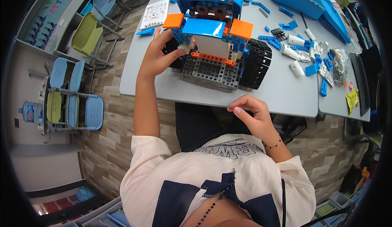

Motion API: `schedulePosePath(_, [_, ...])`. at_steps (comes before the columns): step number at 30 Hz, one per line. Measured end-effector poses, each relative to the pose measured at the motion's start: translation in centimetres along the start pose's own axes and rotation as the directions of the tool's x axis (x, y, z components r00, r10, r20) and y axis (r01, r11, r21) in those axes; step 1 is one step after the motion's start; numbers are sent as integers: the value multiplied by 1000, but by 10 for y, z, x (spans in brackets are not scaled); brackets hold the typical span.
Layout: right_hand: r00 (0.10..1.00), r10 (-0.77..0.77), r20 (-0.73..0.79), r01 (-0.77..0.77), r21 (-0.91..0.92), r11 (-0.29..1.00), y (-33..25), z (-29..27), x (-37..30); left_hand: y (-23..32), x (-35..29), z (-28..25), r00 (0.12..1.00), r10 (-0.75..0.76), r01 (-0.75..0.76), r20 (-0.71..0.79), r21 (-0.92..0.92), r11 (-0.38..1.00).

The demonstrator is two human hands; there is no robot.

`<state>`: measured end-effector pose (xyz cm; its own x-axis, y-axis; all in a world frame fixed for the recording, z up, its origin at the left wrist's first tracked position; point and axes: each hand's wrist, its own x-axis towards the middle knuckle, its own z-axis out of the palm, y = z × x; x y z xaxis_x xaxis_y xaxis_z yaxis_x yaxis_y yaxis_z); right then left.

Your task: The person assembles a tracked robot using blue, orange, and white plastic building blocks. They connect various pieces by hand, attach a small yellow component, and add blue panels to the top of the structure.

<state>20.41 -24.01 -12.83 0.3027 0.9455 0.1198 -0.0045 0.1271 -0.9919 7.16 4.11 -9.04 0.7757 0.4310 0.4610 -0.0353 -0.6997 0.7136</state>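
On the near part of the table stands a building-brick robot model (pixel 212 61) with blue panels, orange shoulder blocks, a grey beam base and black tracks. My left hand (pixel 157 55) grips its left side, thumb in front below the orange block and fingers partly hidden behind. The black track on that side is mostly covered by the hand. At the table's front edge, apart from the model, is my right hand (pixel 255 114). Its fingers are loosely bent with the thumb a little apart, and nothing shows in them. The right track (pixel 256 65) faces that hand.
Loose blue, white and grey pieces (pixel 300 49) lie to the right on the grey table (pixel 281 98). Behind them is a blue bin (pixel 296 0). An instruction sheet (pixel 155 14) lies at the back left. A yellow packet (pixel 352 100) sits far right. Chairs (pixel 85 33) stand at left.
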Motion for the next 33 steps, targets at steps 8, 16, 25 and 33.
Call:
schedulePosePath(8, [1000,13,14,-12,-24,1000,1,1,1,-6,-2,3,999,25,-25,-23,26,999])
schedulePosePath(16, [999,-26,37,27,-39,999,2,3,3,-6,-2,5,999,34,-31,-37,66,997])
schedulePosePath(25, [990,-125,66,137,-220,966,-22,22,57,-7,-2,9,996,48,-40,-77,104,994])
schedulePosePath(33, [988,-89,130,138,-447,884,-30,44,106,-9,-3,9,997,-27,28,-74,18,999])
